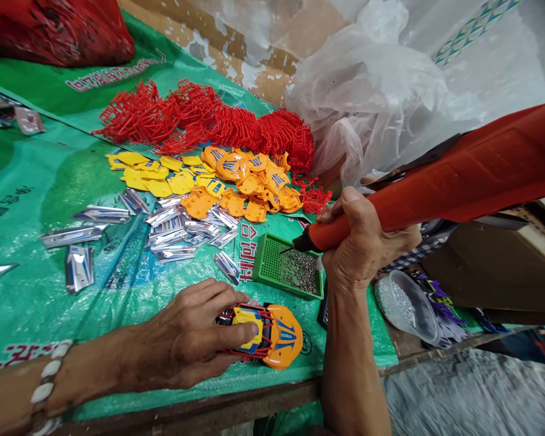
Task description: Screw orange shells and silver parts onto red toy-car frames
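Tarp: left hand holds orange-yellow car; right hand, red screwdriver.

The small plastic toy car shell joins an orange curved plate with blue markings to a yellow panel under a red lattice frame. It lies flat near the front edge of the green woven sheet, pinned under the fingers of the left hand. The long orange electric screwdriver slants down from the upper right in the right hand, its dark bit tip over the green gridded plastic tray of tiny metal screws, just behind the toy.
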Demonstrator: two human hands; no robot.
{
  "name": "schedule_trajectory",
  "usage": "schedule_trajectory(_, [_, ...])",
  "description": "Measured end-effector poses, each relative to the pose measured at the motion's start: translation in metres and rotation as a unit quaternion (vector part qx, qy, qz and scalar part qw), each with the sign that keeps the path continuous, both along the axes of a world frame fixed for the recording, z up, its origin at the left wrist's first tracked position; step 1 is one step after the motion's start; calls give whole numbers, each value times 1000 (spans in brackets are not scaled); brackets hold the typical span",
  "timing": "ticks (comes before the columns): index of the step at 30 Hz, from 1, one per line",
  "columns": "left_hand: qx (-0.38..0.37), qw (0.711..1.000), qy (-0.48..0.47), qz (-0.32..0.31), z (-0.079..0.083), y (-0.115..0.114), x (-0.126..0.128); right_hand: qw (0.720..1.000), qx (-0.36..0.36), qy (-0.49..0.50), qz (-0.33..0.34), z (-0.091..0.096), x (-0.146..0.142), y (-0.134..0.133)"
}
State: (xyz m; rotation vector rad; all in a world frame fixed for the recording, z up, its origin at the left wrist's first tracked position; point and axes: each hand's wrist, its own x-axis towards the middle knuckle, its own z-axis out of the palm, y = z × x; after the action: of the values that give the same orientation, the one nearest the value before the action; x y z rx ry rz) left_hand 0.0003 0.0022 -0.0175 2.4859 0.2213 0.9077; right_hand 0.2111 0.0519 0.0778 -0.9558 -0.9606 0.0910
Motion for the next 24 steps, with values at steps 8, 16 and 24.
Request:
schedule_trajectory(8, [1, 1000, -19, 3, 3, 3, 2, 1000, -11, 2, -2, 1, 1, 0])
schedule_trajectory(16, [-2, 1000, -12, 1, 1, 1, 2, 999, -15, -26, -20, -2, 3, 2])
schedule_trajectory(24, [-16, 999, -31, 9, -3, 2, 2, 1000, 3, -17, -20, -1, 2, 3])
